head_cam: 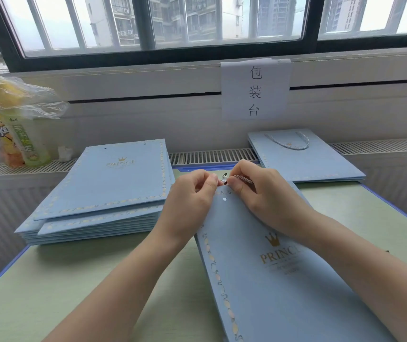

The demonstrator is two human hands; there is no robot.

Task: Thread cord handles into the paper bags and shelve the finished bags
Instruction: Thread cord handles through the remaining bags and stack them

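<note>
While both hands work at the top edge of a flat blue paper bag (266, 280), the threading of this one looks only just begun: the left hand (192, 201) pinches the rim of the bag near a punched hole (224, 199), and the right hand (259, 193) pinches the end of a twisted cord (243, 179) just beside that rim, the two hands nearly touching each other. The hole that shows has no cord through it, so I judge no handle is yet seated on this bag, which lies on the tabletop (62, 280) from the centre down toward 5 o'clock.

As for what is done: at 2 o'clock a finished bag (306, 156) with a pale cord handle looped across its face tops a thin pile, seemingly no more than a few bags. What is left is more: at 9 o'clock a thick stack of bags (103, 193) lies with bare holes and no handles. No shelf shows in this view, so whether anything has been shelved I cannot tell; the finished pile sits on the tabletop, so shelving appears not yet done for it.

Off at 10 o'clock two drink bottles (17, 144) stand on the sill under a plastic wrapper, and a paper sign (255, 90) hangs at 1 o'clock, both apart from the work
</note>
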